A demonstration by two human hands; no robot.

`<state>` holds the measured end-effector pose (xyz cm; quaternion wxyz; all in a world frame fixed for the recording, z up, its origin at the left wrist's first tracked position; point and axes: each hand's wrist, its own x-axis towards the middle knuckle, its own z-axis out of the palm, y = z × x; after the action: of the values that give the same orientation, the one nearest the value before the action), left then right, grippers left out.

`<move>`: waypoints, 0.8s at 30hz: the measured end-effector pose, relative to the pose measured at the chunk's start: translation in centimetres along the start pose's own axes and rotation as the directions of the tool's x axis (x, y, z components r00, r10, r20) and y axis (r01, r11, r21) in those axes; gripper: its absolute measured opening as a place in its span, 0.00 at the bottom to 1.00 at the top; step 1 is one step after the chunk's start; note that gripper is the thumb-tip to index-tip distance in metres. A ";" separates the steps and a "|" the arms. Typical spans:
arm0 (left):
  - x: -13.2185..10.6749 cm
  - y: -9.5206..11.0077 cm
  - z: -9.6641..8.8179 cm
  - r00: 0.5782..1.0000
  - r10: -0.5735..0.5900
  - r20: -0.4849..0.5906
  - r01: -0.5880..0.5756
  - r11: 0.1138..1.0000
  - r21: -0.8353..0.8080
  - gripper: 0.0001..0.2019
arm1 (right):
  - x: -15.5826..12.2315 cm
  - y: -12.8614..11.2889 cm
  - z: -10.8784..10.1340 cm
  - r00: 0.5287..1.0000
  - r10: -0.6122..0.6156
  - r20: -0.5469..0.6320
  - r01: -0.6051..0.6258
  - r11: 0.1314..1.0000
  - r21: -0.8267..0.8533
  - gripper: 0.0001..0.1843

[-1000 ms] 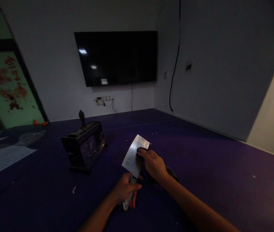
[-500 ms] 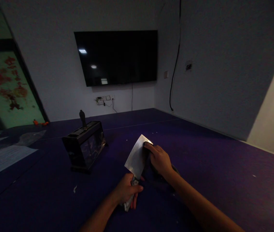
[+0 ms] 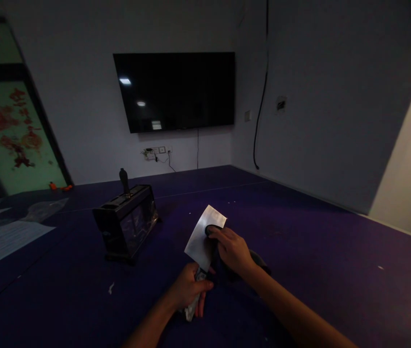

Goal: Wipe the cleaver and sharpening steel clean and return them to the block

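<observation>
My left hand (image 3: 187, 290) is wrapped round the pale, mottled handle of a cleaver (image 3: 198, 245). Its broad, shiny blade is tilted up and away from me. My right hand (image 3: 233, 249) pinches a small dark, rounded pad (image 3: 210, 230) and presses it to the blade's face, near the upper right part. What the pad is made of cannot be made out. Behind and below my right wrist lies a dark, curved object (image 3: 261, 263), mostly hidden by the forearm.
A black box with clear sides and a knife handle on top, like a knife block (image 3: 125, 222), stands to the left on the purple surface (image 3: 317, 241). Farther left lie a written sheet (image 3: 13, 239) and clear plastic (image 3: 46, 209). A television (image 3: 176, 92) hangs on the wall.
My right hand has slid the dark pad down and left across the blade, toward its middle. The left hand keeps its grip on the handle. The view has shifted slightly.
</observation>
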<state>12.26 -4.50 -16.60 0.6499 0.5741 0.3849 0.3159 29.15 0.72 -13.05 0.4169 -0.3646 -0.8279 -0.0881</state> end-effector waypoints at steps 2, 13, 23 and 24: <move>0.0 0.0 0.0 1.000 -0.004 0.004 0.004 1.000 0.000 0.21 | 0.0 0.2 0.0 1.000 0.013 -0.007 -0.013 1.000 -0.020 0.20; 0.3 -1.1 -0.1 1.000 -0.015 -0.008 0.015 1.000 -0.017 0.24 | 0.0 2.2 0.2 0.992 0.097 -0.080 -0.104 0.991 -0.090 0.21; -0.1 0.2 0.2 0.998 -0.012 -0.055 0.009 0.999 -0.051 0.17 | -0.2 0.4 0.3 0.999 0.026 -0.027 -0.026 1.000 -0.005 0.20; -0.1 0.3 0.2 0.998 -0.013 -0.058 0.010 0.999 -0.052 0.16 | -0.3 0.1 0.3 1.000 0.013 -0.020 -0.012 1.000 0.003 0.19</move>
<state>12.40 -4.63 -16.28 0.6547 0.5455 0.3988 0.3388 29.11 0.82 -13.49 0.4261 -0.3683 -0.8216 -0.0879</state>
